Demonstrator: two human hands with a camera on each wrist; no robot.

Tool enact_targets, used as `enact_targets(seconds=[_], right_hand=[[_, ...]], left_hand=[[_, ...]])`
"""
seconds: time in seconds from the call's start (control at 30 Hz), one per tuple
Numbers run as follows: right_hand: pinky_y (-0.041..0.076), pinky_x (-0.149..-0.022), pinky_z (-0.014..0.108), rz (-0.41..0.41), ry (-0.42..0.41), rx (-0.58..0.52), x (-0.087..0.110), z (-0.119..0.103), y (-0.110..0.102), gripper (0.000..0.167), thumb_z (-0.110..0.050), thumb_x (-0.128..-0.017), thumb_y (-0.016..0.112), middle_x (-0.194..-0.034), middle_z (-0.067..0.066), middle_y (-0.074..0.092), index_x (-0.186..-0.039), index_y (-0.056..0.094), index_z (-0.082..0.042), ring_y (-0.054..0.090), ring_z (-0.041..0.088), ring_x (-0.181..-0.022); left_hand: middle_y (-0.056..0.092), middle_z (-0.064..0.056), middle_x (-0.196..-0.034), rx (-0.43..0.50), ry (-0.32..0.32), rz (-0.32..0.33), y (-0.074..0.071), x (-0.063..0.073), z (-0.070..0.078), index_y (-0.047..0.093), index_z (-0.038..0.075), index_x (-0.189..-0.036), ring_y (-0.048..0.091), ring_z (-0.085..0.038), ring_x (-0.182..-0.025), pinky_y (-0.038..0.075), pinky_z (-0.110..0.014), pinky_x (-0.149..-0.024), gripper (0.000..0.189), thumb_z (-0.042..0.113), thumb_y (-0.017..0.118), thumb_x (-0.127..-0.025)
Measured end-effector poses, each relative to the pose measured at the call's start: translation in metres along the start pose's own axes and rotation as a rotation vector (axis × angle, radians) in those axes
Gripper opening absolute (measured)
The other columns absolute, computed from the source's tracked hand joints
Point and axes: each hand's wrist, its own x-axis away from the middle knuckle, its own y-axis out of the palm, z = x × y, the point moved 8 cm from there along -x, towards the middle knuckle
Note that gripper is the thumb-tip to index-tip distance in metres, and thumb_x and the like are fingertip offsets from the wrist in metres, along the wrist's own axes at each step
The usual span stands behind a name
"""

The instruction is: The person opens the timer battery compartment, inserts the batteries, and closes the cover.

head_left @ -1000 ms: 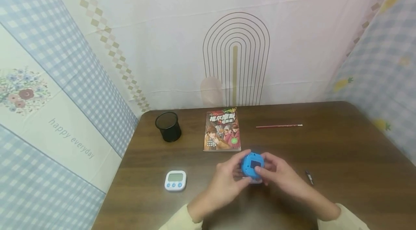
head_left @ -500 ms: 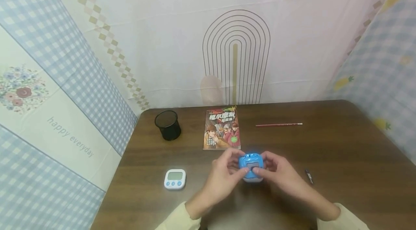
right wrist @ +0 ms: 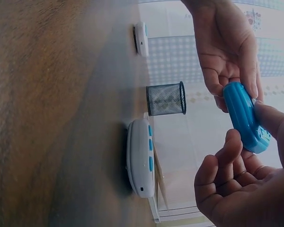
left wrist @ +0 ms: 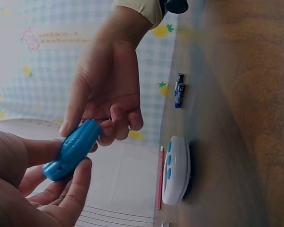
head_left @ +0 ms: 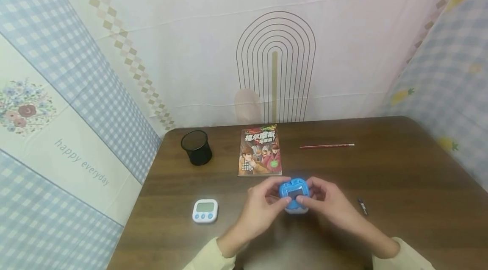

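A small rounded blue gadget (head_left: 294,188) with a dark rectangular screen is held up by both hands. My left hand (head_left: 261,206) grips its left side, thumb on the face and fingers behind. From the right, my right hand (head_left: 331,202) pinches it, the thumb pressing low on the front near the screen. Both wrist views show the gadget edge-on, clear of the table. Below it a white timer with blue buttons (right wrist: 141,158) lies on the table, mostly hidden by the gadget in the head view.
Another white timer (head_left: 205,211) lies at left. Behind it stands a black mesh pen cup (head_left: 200,153). A comic-style book (head_left: 261,151) lies at the back middle, a red pencil (head_left: 327,146) to its right. Small dark batteries (left wrist: 180,91) lie on the right side.
The blue gadget has tilted in the hands, and its screen side appears at a different angle. The left thumb has moved from below the gadget onto its face.
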Motion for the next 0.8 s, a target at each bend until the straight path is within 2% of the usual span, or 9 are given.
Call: enact_targets(seconds=[0.1,0.23,0.4,0.57,0.8], right_hand=[[0.064,-0.076,0.034,-0.022,-0.024,0.002,0.0,-0.002,0.001,0.029,-0.027,-0.1,0.075,-0.098,0.008,0.072,-0.116,0.067,-0.004,0.073,0.019,-0.091],[0.065,-0.079,0.038,-0.083,-0.008,-0.03,0.001,-0.001,0.006,0.034,-0.029,-0.103,0.072,-0.107,0.009,0.074,-0.125,0.065,-0.003,0.074,0.019,-0.099],[0.064,-0.074,0.038,-0.16,0.002,-0.066,0.003,0.0,0.013,0.042,-0.027,-0.105,0.068,-0.104,0.013,0.071,-0.135,0.06,0.001,0.072,0.026,-0.088],[0.064,-0.071,0.035,-0.171,-0.005,-0.079,0.003,-0.001,0.015,0.04,-0.026,-0.105,0.069,-0.103,0.013,0.07,-0.134,0.061,0.001,0.07,0.031,-0.086],[0.066,-0.076,0.037,-0.161,0.005,-0.08,0.003,0.0,0.016,0.045,-0.026,-0.104,0.07,-0.115,0.013,0.072,-0.137,0.06,0.002,0.073,0.025,-0.096]], left_hand=[[0.077,-0.008,-0.11,0.014,0.002,0.017,0.0,0.001,0.001,0.07,0.011,-0.133,0.072,-0.008,-0.095,0.064,-0.024,-0.083,0.042,0.004,0.079,-0.093],[0.077,-0.007,-0.11,0.026,0.006,0.027,0.0,0.002,0.001,0.071,0.011,-0.133,0.073,-0.008,-0.095,0.064,-0.025,-0.082,0.041,0.006,0.079,-0.094],[0.078,-0.008,-0.115,0.035,0.021,0.02,0.001,0.003,0.002,0.072,0.01,-0.131,0.074,-0.012,-0.097,0.064,-0.025,-0.082,0.037,0.007,0.079,-0.094],[0.078,-0.01,-0.119,0.057,0.01,0.024,0.0,0.003,0.003,0.075,0.007,-0.124,0.076,-0.018,-0.099,0.065,-0.027,-0.085,0.031,0.005,0.079,-0.093],[0.079,-0.01,-0.118,0.054,0.006,0.026,0.0,0.002,0.003,0.075,0.005,-0.121,0.076,-0.012,-0.097,0.064,-0.024,-0.084,0.029,0.004,0.079,-0.093]])
